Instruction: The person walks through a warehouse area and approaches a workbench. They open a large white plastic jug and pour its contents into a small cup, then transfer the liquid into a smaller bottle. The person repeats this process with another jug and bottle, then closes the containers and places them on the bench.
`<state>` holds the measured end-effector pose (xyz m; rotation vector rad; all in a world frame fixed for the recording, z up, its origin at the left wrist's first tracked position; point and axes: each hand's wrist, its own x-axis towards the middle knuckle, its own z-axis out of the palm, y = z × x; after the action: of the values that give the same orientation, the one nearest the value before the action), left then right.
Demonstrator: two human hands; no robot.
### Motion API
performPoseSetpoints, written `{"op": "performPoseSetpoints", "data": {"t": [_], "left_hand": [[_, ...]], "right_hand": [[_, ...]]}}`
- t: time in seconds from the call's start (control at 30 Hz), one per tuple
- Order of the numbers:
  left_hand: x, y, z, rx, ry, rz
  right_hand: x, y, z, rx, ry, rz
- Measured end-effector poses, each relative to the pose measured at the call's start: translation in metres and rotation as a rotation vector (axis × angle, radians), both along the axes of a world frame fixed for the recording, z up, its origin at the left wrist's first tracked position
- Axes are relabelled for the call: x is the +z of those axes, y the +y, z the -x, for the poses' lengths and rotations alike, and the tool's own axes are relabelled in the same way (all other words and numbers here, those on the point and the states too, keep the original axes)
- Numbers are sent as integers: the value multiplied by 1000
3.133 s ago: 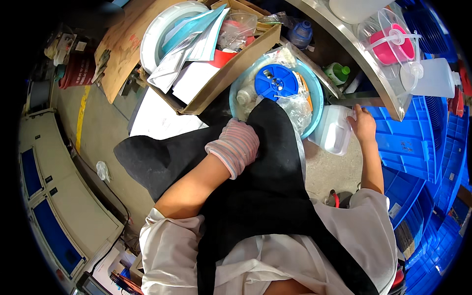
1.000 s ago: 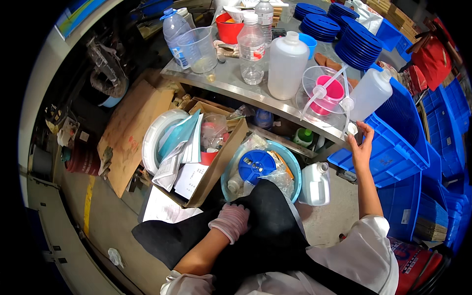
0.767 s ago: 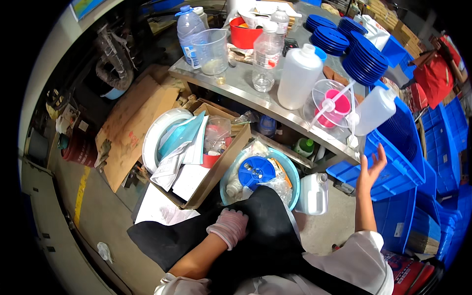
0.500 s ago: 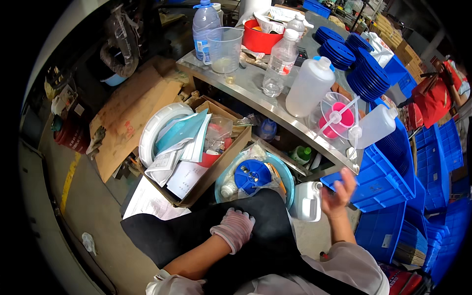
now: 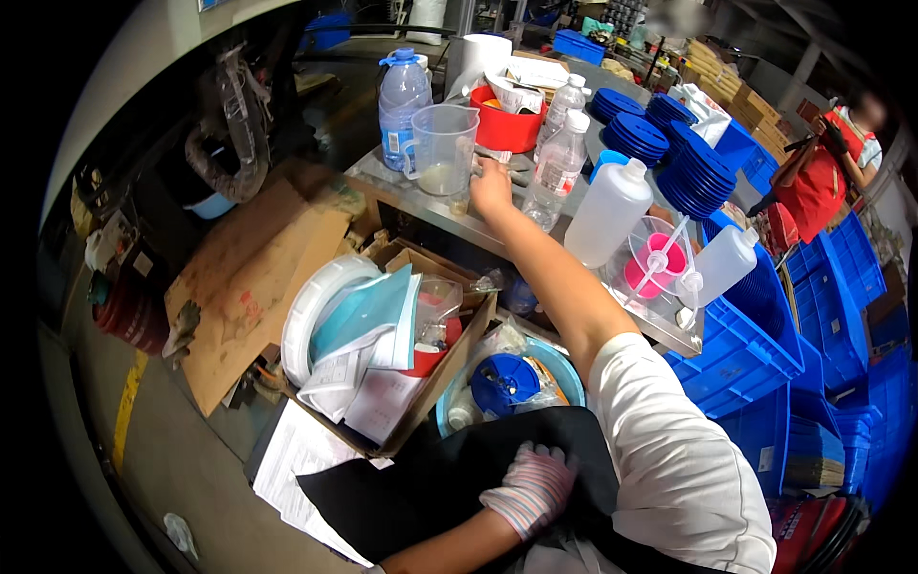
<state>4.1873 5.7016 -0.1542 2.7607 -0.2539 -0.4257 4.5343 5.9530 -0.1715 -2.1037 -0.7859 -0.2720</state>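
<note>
My right hand (image 5: 491, 189) is bare and reaches across the work table. It is at the near edge, between a clear measuring jug (image 5: 445, 153) holding a little pale liquid and a clear plastic bottle (image 5: 557, 170). Its fingers are curled, touching or close to a greyish item (image 5: 516, 168) that I cannot make out; what they hold, if anything, is hidden. Beside the hand stands a small amber piece (image 5: 460, 206). My left hand (image 5: 532, 488), in a striped glove with bare fingertips, lies on my black apron (image 5: 421, 507), fingers slightly apart, holding nothing visible.
The metal table (image 5: 459, 222) also bears a large blue-tinted bottle (image 5: 405, 110), a red bowl (image 5: 505, 124), white jugs (image 5: 608, 212) and stacked blue discs (image 5: 698, 172). Below are a cardboard box (image 5: 435, 390) and a blue basin (image 5: 577, 381). Blue crates (image 5: 746, 330) stand right; a person in red (image 5: 813, 187) is beyond.
My right hand has gone from the lower right, where it was raised and open, forward and left to the table. The left hand has shifted right and down on the apron.
</note>
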Motion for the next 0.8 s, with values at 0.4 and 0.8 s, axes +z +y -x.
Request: {"op": "performPoseSetpoints", "data": {"t": [0.4,0.8], "left_hand": [[6,19,-2,63,95,60],[11,4,-22,-4,386,52]], "right_hand": [[10,21,-53,-338,12,200],[37,19,-9,-295,-64,-600]]}}
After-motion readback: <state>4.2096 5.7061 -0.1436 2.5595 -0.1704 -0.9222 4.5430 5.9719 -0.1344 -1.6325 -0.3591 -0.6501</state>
